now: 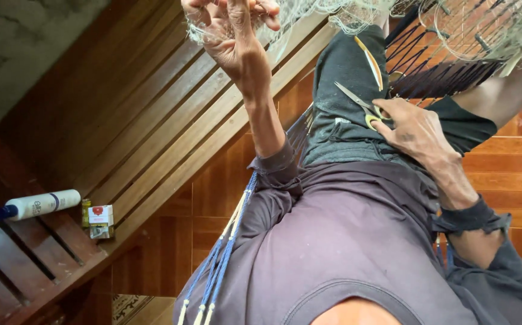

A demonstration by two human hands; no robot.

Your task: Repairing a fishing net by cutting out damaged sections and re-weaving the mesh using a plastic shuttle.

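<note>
Now the right hand (414,129) grips yellow-handled metal scissors (362,105), blades parted, resting on the dark shorts on the lap; the left hand (231,27), far up, pinches pale fine fishing net (357,12) between curled fingers, white bottle (41,204) lying at left.

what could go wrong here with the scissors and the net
The right hand grips yellow-handled scissors with the blades lying across the person's lap on the dark shorts, so a slip could nick cloth or leg. The left hand has its fingers hooked into the fine pale net; strands could tangle or bite into them if pulled hard. The white bottle lies on its side on the slatted bench and may roll.
</note>
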